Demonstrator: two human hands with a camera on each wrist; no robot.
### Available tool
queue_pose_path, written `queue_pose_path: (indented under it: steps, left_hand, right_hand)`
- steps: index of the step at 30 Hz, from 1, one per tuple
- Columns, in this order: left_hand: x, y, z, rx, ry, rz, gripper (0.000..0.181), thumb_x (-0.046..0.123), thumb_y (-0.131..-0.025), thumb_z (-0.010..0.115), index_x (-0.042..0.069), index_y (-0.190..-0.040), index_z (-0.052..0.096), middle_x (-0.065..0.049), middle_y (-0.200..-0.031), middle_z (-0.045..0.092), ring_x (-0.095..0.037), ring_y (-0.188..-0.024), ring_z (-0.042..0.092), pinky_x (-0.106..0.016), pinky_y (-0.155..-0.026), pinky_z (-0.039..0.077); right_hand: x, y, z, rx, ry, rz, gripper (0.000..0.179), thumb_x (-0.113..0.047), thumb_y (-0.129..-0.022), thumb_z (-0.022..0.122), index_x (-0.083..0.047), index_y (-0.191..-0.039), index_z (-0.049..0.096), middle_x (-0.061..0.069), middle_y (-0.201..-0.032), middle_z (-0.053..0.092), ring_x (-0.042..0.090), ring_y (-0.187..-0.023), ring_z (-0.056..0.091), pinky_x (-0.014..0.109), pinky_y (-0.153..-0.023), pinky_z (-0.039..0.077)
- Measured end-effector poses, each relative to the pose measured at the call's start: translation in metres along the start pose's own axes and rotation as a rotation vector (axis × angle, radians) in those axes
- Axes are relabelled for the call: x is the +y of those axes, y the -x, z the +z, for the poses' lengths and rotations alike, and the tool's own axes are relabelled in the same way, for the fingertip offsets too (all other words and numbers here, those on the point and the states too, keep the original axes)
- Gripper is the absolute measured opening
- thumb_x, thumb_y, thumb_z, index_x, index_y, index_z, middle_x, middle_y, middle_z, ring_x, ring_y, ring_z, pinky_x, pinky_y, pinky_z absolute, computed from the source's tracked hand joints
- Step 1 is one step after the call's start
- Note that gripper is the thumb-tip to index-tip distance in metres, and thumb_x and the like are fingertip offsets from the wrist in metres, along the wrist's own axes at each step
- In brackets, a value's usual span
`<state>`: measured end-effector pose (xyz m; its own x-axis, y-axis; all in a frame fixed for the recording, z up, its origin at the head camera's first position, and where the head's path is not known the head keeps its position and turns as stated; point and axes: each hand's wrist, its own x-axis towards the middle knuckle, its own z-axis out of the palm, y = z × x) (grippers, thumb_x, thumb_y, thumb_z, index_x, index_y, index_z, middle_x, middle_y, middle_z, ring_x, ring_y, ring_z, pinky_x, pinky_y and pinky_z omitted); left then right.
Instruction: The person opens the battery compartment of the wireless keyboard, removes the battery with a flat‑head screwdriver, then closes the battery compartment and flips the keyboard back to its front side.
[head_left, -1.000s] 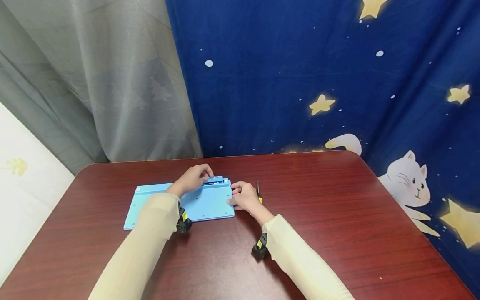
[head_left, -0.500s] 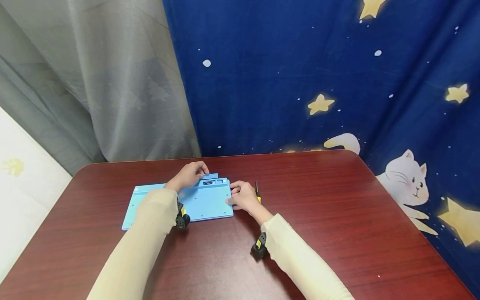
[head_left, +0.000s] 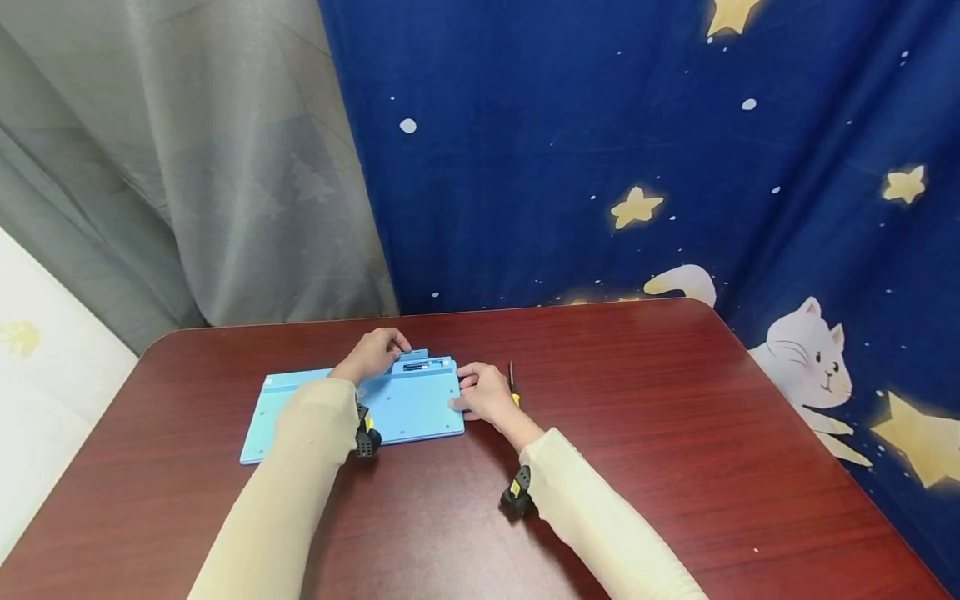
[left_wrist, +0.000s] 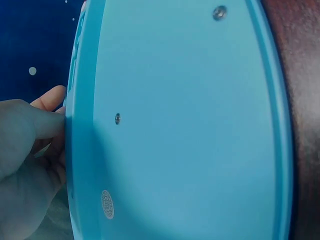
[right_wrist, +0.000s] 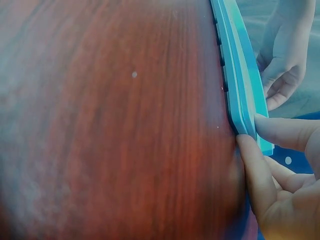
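Note:
A light blue keyboard [head_left: 416, 407] lies face down on the table, screws dotting its back. An uncovered battery compartment [head_left: 423, 365] shows near its far right corner, with something dark inside. My left hand [head_left: 372, 353] reaches over the keyboard and pinches a small blue battery cover [head_left: 415, 355] at the far edge, beside the compartment. In the left wrist view, the left fingers [left_wrist: 50, 120] are partly hidden behind that edge. My right hand [head_left: 487, 392] holds the keyboard's right end; thumb and finger pinch its corner [right_wrist: 244, 117] in the right wrist view.
A screwdriver [head_left: 513, 385] with a dark shaft and yellow handle lies just beyond the right hand, partly hidden by it. The reddish-brown table [head_left: 637, 433] extends to both sides. Grey and starry blue curtains [head_left: 525, 167] hang behind its far edge.
My left hand has shifted left with the battery cover, and more of the compartment shows. The right hand keeps its hold on the keyboard's end. The view has turned slightly.

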<state>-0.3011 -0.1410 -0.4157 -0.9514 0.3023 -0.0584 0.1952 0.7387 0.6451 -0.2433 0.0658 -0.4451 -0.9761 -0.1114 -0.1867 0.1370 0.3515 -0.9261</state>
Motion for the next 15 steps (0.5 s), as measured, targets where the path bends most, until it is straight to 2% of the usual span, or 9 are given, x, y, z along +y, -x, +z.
queue_pose_path:
  steps: [9, 15]
  left_hand:
    - [0.002, -0.005, 0.0, 0.011, 0.01, -0.015, 0.02, -0.01, -0.089, 0.045, -0.004, -0.096, 0.063, -0.016, -0.093, 0.058, -0.027, -0.085, 0.051, -0.038, -0.08, 0.044]
    - [-0.002, -0.013, 0.002, 0.039, -0.005, -0.03, 0.021, -0.009, -0.088, 0.049, -0.003, -0.095, 0.067, -0.016, -0.098, 0.061, -0.029, -0.092, 0.052, -0.043, -0.087, 0.043]
  right_hand:
    - [-0.002, 0.001, -0.001, -0.004, -0.004, 0.002, 0.047, 0.005, -0.071, 0.074, -0.002, -0.115, 0.058, 0.012, -0.094, 0.056, 0.02, -0.072, 0.06, 0.035, -0.058, 0.053]
    - [0.0, -0.001, -0.002, -0.01, -0.017, -0.003, 0.047, 0.005, -0.071, 0.074, -0.002, -0.115, 0.058, 0.011, -0.093, 0.056, 0.02, -0.073, 0.06, 0.035, -0.058, 0.053]
